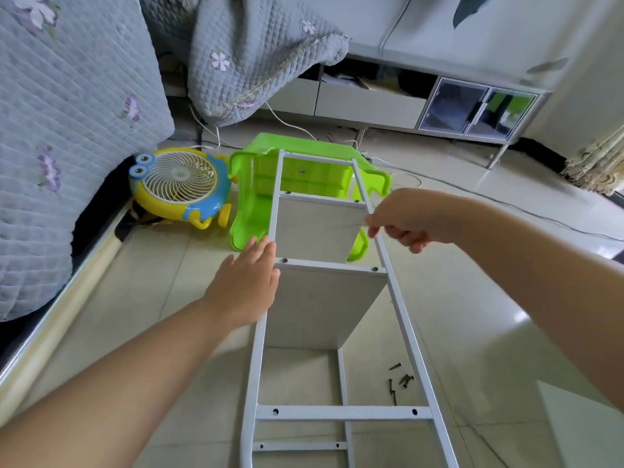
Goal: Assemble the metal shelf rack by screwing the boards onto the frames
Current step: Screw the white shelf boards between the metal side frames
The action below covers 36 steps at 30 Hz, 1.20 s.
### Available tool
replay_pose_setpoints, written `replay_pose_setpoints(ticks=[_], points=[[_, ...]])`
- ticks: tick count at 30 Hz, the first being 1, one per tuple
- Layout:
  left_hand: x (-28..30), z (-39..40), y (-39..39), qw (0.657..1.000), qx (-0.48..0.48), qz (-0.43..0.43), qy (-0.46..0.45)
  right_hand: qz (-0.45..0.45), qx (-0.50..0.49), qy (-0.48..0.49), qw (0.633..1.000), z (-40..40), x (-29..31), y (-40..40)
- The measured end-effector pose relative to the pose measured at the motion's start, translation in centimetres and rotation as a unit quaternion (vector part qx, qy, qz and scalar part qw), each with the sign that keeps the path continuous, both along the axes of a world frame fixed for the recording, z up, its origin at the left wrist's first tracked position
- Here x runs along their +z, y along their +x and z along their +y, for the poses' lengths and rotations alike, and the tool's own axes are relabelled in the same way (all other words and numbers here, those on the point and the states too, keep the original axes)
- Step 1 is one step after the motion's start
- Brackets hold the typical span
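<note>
Grey boards (317, 228), two; loose screws (400, 380), several

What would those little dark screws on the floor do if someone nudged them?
The screws would probably skid and scatter: they lie loose on smooth, glossy floor tiles. Being small and slim, they look light and fiddly to pinch. They might roll in a curve, not straight, if their heads are wider than their tips, though that detail is too small to confirm.

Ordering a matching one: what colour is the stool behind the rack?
Bright green stool, clearest in the head view.
</note>
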<state>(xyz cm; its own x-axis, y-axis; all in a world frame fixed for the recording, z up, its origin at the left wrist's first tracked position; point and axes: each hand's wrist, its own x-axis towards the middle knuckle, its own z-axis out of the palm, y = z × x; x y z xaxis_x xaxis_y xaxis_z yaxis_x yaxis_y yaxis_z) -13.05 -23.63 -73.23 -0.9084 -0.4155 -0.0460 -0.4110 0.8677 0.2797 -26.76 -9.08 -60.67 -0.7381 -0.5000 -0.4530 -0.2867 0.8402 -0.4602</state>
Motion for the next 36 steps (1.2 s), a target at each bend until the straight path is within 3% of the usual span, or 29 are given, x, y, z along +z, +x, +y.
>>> replay_pose_setpoints(ticks=[2, 6, 17, 21, 25, 36], points=[[0.4, 0.1, -0.2, 0.998, -0.020, -0.021, -0.057, 0.035, -0.037, -0.011, 0.999, 2.1, -0.7, -0.9], [1.5, 1.1, -1.4, 0.993, -0.048, -0.060, -0.086, 0.153, -0.019, 0.023, 0.988, 4.8, -3.0, -2.1], [1.4, 0.8, -6.4, 0.996, -0.012, -0.087, -0.028, 0.325, -0.021, -0.187, 0.927, 1.9, -4.5, -4.9], [1.2, 0.1, -7.6, 0.998, 0.001, -0.056, -0.008, 0.340, -0.045, -0.208, 0.916, 0.8, -4.5, -6.8], [1.1, -0.8, -8.6, 0.999, 0.028, 0.000, 0.030, 0.296, -0.056, -0.234, 0.924, -0.1, -4.6, -8.4], [0.5, -0.9, -8.5, 0.998, 0.032, -0.045, -0.037, 0.334, 0.013, -0.167, 0.928, -0.4, -3.8, -9.7]])
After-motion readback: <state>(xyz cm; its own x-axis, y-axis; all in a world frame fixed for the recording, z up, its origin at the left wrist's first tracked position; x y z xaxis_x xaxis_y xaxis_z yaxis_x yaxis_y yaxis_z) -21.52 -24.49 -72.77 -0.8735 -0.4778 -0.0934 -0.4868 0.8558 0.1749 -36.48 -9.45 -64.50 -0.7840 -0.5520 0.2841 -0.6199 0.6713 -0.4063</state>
